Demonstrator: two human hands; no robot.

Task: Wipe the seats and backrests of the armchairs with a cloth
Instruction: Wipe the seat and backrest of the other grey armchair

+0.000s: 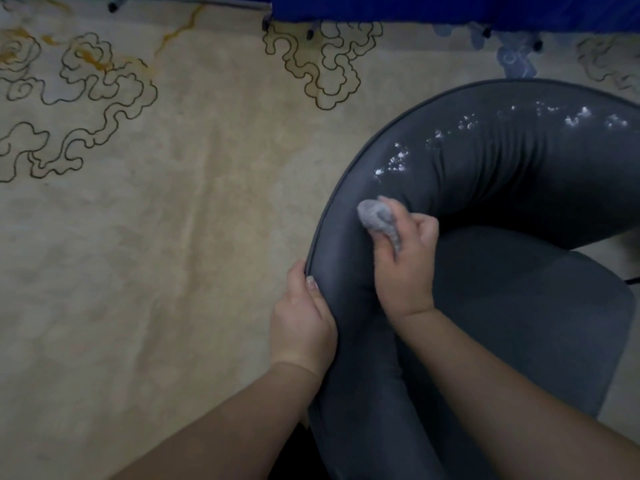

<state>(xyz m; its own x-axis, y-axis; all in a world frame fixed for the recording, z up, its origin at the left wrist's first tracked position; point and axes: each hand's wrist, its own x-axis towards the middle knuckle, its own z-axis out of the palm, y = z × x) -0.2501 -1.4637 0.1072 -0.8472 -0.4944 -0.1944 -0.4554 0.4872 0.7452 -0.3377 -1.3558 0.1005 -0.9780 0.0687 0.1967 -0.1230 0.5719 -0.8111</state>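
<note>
A dark grey armchair (pixel 502 174) with a curved padded backrest fills the right half of the head view; its seat (pixel 526 313) lies lower right. White specks (pixel 394 162) dot the backrest's inner face. My right hand (pixel 405 261) grips a bunched grey cloth (pixel 375 216) and presses it against the backrest just below the specks. My left hand (pixel 304 323) grips the backrest's outer piped edge, thumb on the inner side.
A beige carpet (pixel 156 237) with dark cloud outlines covers the floor to the left. Blue fabric (pixel 415 8) hangs along the top edge, with small dark furniture feet (pixel 112 8) beneath it.
</note>
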